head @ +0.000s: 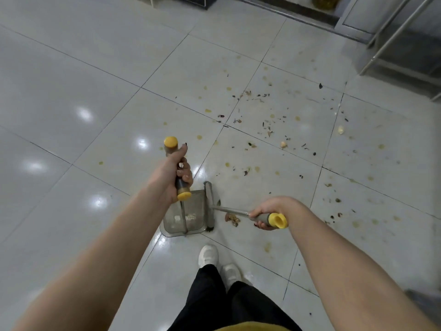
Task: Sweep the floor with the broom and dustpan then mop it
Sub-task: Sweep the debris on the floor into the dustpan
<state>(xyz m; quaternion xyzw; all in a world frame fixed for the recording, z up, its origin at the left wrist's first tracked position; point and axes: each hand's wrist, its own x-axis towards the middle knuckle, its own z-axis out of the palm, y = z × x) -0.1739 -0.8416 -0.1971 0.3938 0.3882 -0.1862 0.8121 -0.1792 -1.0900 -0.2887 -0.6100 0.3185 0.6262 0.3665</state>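
Sweeping in progress: one broom [210, 206], one dustpan [196, 204], both on the tiled floor [95, 68] ahead of two white shoes [208, 255].
The dustpan is translucent grey with pale crumbs inside, and the dark broom head lies along its right edge. Both handles are dark with yellow ends. The left hand [175, 172] is wrapped round the dustpan handle, and the right hand [266, 211] is wrapped round the broom handle. Scraps [232, 219] lie just beside the broom, with more debris and yellow spots scattered beyond.

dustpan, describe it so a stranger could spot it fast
On the tiled floor, look just ahead of the white shoes. The dustpan is the see-through grey tray there, left of the broom head. Only it has walls, with pale crumbs inside.
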